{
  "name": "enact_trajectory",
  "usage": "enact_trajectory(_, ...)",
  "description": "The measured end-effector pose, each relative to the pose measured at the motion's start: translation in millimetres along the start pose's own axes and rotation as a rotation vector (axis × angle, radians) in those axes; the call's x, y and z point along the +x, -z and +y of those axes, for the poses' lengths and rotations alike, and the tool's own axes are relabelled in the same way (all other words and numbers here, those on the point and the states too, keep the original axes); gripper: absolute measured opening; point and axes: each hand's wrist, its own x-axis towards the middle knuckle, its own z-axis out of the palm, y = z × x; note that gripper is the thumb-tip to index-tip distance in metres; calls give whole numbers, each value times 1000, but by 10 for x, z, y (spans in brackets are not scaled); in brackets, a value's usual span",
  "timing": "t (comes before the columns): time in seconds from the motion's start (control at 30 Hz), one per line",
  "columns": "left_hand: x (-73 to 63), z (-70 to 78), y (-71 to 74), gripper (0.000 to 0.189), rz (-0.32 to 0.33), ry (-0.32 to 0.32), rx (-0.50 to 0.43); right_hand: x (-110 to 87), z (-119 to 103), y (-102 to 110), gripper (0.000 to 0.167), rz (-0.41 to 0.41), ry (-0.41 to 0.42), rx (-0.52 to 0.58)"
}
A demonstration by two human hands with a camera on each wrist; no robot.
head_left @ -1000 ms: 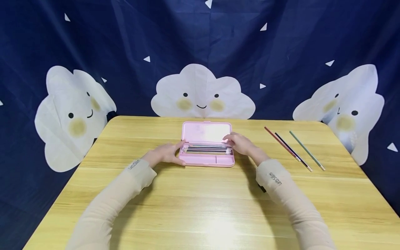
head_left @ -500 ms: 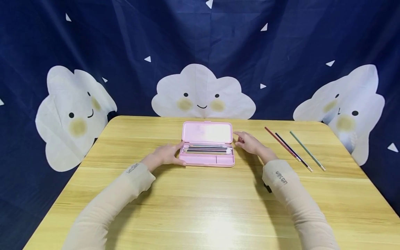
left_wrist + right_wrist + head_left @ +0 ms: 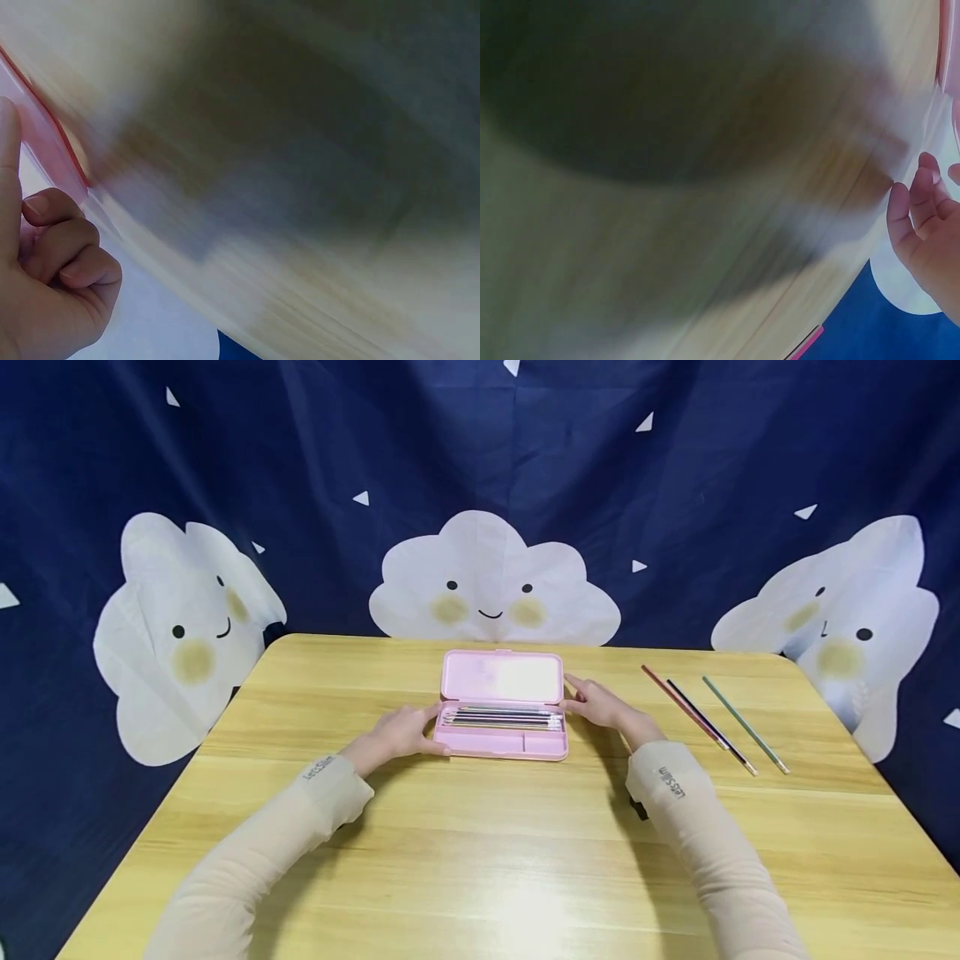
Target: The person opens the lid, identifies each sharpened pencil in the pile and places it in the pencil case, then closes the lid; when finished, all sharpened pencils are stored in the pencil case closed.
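Note:
A pink pencil case (image 3: pixel 480 745) lies with its lid (image 3: pixel 501 677) folded back on the table. Several pencils (image 3: pixel 498 720) fill the long compartment by the hinge; the two front compartments hold nothing visible. At the case's left end, my left hand (image 3: pixel 401 732) grips it between thumb and index finger. The left wrist view shows the other fingers (image 3: pixel 71 240) curled beside the case (image 3: pixel 52 142). My right hand (image 3: pixel 600 704) is at the right end by the hinge, its fingers loosely bent and holding nothing. Whether its thumb touches the case is unclear.
A red pencil (image 3: pixel 678 702), a dark pencil (image 3: pixel 716 732) and a green pencil (image 3: pixel 742 720) lie slantwise on the table (image 3: pixel 480 843), right of my right hand. A blue curtain with cloud prints (image 3: pixel 495 577) hangs behind the table's far edge.
My right hand has moved from the inner edge of the lid to just outside the case's right end. My left hand stays at the left end. The view has shifted slightly.

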Motion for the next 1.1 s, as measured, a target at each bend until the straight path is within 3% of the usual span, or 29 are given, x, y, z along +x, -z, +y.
enact_trajectory(0.3, 16, 16, 20, 93, -7, 0, 5, -25, 13, 2, 61, 30, 0, 38)
enact_trajectory(0.6, 30, 18, 31, 92, -28, 34, 8, -127, -20, 7, 52, 183, 17, 196)
enact_trajectory(0.87, 32, 41, 51, 93, -15, 15, 10, -245, -88, 68, 36, 330, 34, 255)
enact_trajectory(0.97, 24, 42, 47, 95, -4, -3, 15, -306, -108, 83, 31, 332, 28, 251)
enact_trajectory(1.1, 8, 35, 30, 95, 5, -1, 32, -384, -140, 78, 31, 253, 42, 225)
